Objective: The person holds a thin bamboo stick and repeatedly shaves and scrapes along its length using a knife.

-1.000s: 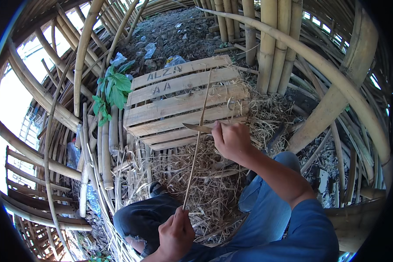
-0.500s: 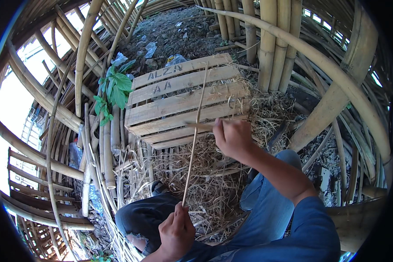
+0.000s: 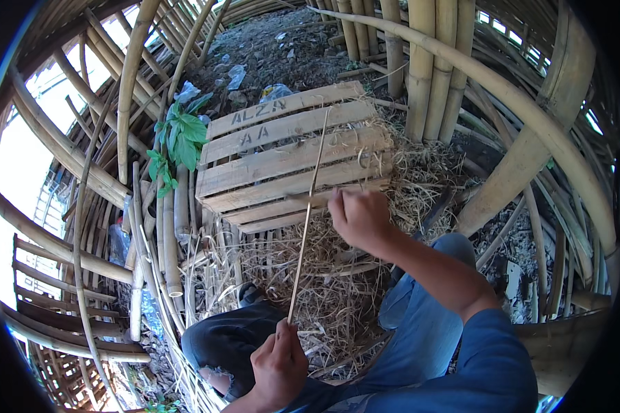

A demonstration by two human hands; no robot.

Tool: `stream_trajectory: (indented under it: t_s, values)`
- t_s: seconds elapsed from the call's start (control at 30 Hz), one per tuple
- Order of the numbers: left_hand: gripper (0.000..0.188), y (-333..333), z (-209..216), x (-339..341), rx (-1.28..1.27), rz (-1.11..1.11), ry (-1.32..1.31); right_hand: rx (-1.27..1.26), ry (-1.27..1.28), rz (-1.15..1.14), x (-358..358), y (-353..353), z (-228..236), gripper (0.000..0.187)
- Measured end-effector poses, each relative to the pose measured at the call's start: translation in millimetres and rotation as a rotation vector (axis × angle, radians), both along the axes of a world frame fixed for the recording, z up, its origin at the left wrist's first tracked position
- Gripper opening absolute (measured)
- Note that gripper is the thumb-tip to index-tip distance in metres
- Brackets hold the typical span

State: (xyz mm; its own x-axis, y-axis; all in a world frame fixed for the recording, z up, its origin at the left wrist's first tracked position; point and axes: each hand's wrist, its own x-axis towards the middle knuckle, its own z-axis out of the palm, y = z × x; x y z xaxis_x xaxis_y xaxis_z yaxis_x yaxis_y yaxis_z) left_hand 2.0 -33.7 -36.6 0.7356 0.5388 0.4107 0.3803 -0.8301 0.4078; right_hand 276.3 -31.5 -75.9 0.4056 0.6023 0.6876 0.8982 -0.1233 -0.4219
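My left hand (image 3: 280, 365) is closed around the near end of a long thin bamboo stick (image 3: 301, 255), which slants up and away from me. The stick's far end lies over a slatted wooden crate (image 3: 275, 165). My right hand (image 3: 362, 220) grips what looks like a small knife, its narrow blade (image 3: 322, 200) crossing the stick around the middle. Fingers hide the knife's handle. Pale curled shavings (image 3: 344, 289) cover the ground below both hands and lie on the crate's right side.
Upright bamboo poles (image 3: 420, 76) and a curved pole (image 3: 510, 96) stand on the right. Bamboo framing (image 3: 69, 151) closes off the left, beside a leafy green plant (image 3: 184, 138). My bent knees in jeans (image 3: 427, 296) flank the shavings. Plastic scraps (image 3: 235, 77) litter the soil beyond the crate.
My right hand and the knife have shifted slightly left and a little nearer to me. My left hand keeps its hold, and the stick's far end has moved only slightly.
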Motion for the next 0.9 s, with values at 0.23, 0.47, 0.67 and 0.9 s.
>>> stream_trajectory:
  t_s: [0.23,0.47,0.67,0.9]
  values:
    - [0.013,-2,4,-3,-0.040,-0.011,-0.012,-0.038,-0.021,0.015,-3,4,-1,0.042]
    - [0.011,-3,-1,-4,-0.033,0.002,0.013,0.042,-0.114,0.044,-2,8,-8,0.047]
    - [0.008,-2,2,-1,-0.032,-0.006,0.015,-0.118,0.021,0.032,15,12,-3,0.043]
    - [0.008,-5,9,-1,-0.109,-0.024,-0.023,-0.108,0.240,0.000,14,12,1,0.049]
